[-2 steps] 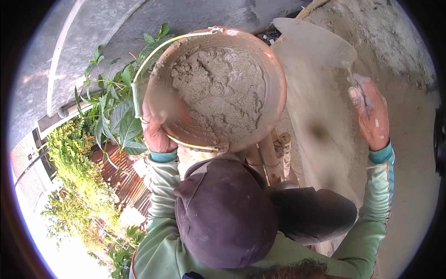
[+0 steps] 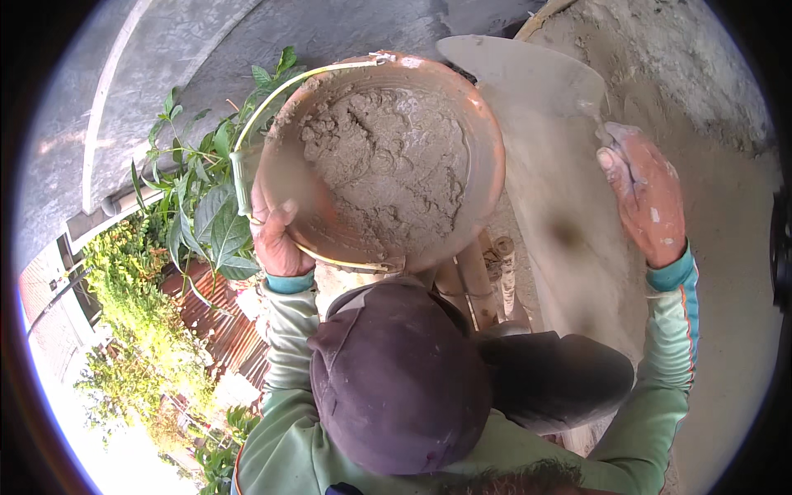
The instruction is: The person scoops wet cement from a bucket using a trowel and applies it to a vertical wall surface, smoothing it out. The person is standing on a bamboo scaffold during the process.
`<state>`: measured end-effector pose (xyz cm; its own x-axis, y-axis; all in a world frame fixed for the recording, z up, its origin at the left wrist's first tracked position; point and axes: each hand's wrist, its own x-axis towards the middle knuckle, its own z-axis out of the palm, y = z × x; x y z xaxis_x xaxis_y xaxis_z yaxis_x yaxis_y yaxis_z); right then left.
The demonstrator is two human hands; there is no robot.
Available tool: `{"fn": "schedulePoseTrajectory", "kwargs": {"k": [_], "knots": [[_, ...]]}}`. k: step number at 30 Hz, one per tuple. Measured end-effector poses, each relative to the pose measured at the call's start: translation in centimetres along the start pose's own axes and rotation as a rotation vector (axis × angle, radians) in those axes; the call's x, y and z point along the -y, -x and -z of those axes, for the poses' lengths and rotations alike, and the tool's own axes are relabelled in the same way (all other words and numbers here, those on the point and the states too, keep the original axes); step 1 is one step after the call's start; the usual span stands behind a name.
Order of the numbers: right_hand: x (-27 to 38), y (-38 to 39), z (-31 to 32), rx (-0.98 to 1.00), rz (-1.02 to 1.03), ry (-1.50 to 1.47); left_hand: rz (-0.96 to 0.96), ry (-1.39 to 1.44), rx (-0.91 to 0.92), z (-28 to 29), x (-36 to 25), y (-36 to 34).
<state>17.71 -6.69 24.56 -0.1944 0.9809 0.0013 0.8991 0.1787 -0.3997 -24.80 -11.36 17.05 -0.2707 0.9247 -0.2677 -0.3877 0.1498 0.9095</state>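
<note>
Left hand: your left hand (image 2: pixel 279 238) is curled shut on the near-left rim of the bucket (image 2: pixel 483 124), thumb over the edge.
Right hand: your right hand (image 2: pixel 645 192) is closed round the trowel (image 2: pixel 524 74) handle, fingers wrapped, smeared with mortar.
Bucket: orange, held up in front of you left of centre, tilted toward you, holding grey mortar (image 2: pixel 384 165); its wire bail (image 2: pixel 272 99) hangs along the left rim.
Trowel: blade far right of the bucket, just beside its rim, flat against the wall (image 2: pixel 726 247).
Surface: rough plastered wall fills your right side.
Room: leafy plants (image 2: pixel 198 206) and a corrugated roof (image 2: pixel 219 322) lie left, well below you.
Edges: open space falls away on your left.
</note>
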Motion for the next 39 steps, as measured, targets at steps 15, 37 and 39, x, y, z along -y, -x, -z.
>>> {"fn": "schedulePoseTrajectory", "kwargs": {"k": [15,37,39], "knots": [[6.2,3.5,-8.4,0.628,-0.145,-0.447,-0.107,-0.314,0.194,-8.5,-1.6,1.0],[-1.0,-4.5,1.3,1.095,-0.466,-0.978,0.069,0.099,-0.035,6.2,1.4,-3.1],[-7.0,-7.5,-0.4,0.930,-0.674,-1.100,0.081,0.112,-0.029,6.2,2.1,-3.5]]}}
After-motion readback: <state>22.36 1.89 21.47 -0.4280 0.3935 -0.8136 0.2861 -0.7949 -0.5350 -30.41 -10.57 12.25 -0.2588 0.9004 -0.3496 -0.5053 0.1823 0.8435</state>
